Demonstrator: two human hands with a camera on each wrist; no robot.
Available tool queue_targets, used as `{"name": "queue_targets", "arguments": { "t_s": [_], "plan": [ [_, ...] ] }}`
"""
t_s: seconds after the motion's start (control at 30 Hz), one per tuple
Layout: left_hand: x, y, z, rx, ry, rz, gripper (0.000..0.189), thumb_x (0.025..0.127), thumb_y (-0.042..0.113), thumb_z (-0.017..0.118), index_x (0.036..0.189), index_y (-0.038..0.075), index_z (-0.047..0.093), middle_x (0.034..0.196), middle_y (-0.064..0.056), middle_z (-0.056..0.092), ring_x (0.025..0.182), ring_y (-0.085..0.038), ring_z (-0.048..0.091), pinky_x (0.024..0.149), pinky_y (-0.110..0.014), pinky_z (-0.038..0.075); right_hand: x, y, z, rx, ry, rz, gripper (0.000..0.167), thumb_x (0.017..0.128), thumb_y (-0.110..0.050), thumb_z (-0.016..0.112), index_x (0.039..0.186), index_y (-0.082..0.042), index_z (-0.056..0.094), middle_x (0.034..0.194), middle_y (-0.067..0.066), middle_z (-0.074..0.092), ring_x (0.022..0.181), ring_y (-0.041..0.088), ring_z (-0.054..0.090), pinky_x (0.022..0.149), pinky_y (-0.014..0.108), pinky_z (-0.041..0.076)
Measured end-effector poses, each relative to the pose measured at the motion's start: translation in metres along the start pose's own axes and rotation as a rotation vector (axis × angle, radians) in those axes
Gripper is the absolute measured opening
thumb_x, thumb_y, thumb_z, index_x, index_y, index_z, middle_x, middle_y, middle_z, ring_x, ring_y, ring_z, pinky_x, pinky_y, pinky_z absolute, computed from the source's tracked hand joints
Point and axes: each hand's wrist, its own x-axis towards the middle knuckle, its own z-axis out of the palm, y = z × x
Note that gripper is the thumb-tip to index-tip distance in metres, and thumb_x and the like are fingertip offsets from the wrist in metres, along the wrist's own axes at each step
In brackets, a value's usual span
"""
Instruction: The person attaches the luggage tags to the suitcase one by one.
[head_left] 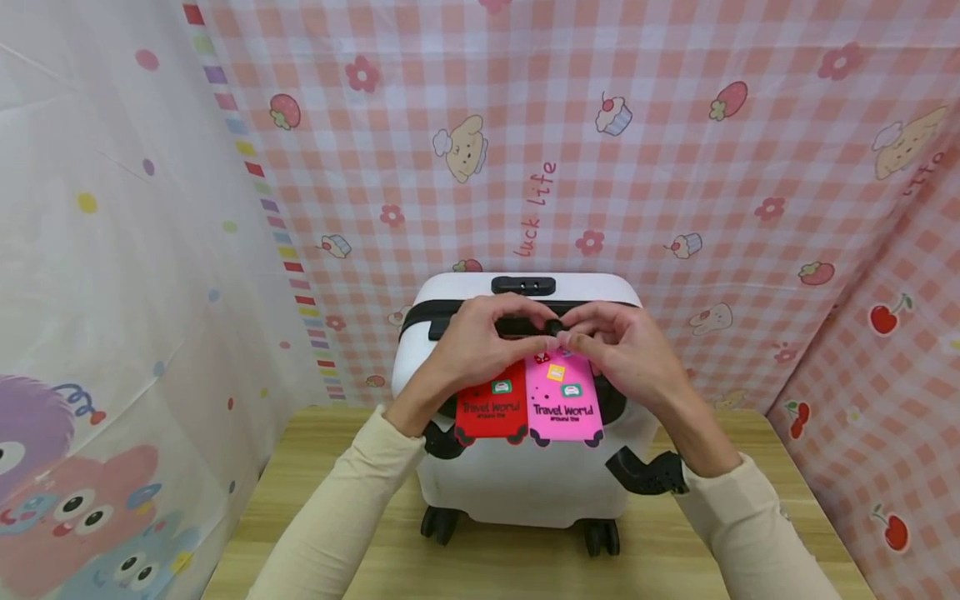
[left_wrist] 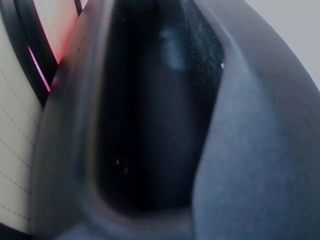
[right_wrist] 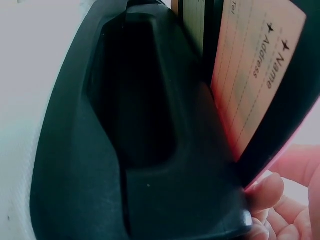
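A white suitcase [head_left: 525,492] stands upright, its black side handle facing me. Two luggage tags hang in front of it: a red one [head_left: 491,408] on the left and a pink one [head_left: 564,404] on the right. Both my hands meet at the top of the pink tag. With thumb and fingers, my left hand [head_left: 483,337] pinches the small black strap [head_left: 553,327] there. My right hand [head_left: 626,346] pinches the same spot from the other side. The right wrist view shows a tag's back with a name and address card [right_wrist: 255,65]; the left wrist view shows mostly the handle recess [left_wrist: 160,125].
The suitcase stands on a wood-grain table [head_left: 322,500] with its black wheels [head_left: 602,537] at the front. A black combination lock [head_left: 523,286] is on its top. Behind hangs a pink checked cloth [head_left: 495,100]; a white patterned cloth [head_left: 112,250] hangs at left.
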Motion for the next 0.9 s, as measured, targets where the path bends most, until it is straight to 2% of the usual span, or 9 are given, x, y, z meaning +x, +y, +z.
{"name": "queue_targets", "arguments": {
  "t_s": [0.17,0.4,0.7,0.9],
  "plan": [
    [0.0007,-0.0006,0.0000,-0.012,-0.007,0.014,0.020,0.088,0.023,0.076,0.107,0.018,0.075,0.092,0.008,0.071,0.096,-0.007,0.059,0.091,-0.031,0.047,0.0003,-0.0001,0.0004,-0.008,0.013,-0.006,0.022,0.093,-0.014,0.068,0.109,0.001,0.067,0.090,0.012,0.071,0.072,0.013,0.067,0.064,0.027,0.055],
    [0.0003,0.0000,0.0001,-0.032,-0.002,0.000,0.018,0.088,0.022,0.076,0.106,0.018,0.076,0.090,0.009,0.071,0.094,-0.007,0.059,0.088,-0.030,0.047,0.0010,-0.0010,0.0022,-0.011,0.032,-0.001,0.021,0.094,-0.015,0.068,0.107,0.000,0.068,0.086,0.011,0.071,0.070,0.013,0.066,0.062,0.027,0.054],
    [-0.0003,0.0005,-0.0002,-0.034,0.003,-0.004,0.019,0.089,0.020,0.074,0.108,0.018,0.077,0.101,0.009,0.073,0.093,-0.007,0.060,0.084,-0.029,0.049,0.0019,-0.0008,0.0042,-0.015,0.058,-0.005,0.017,0.093,-0.014,0.068,0.104,-0.001,0.069,0.084,0.011,0.071,0.069,0.014,0.066,0.059,0.027,0.054],
    [-0.0006,-0.0001,-0.0003,-0.049,0.005,0.017,0.019,0.089,0.019,0.075,0.108,0.018,0.078,0.099,0.008,0.074,0.091,-0.007,0.061,0.082,-0.029,0.050,0.0017,-0.0001,0.0056,-0.020,0.071,-0.005,0.015,0.093,-0.014,0.069,0.102,-0.002,0.069,0.082,0.010,0.071,0.068,0.014,0.066,0.058,0.027,0.053]
  ]
}}
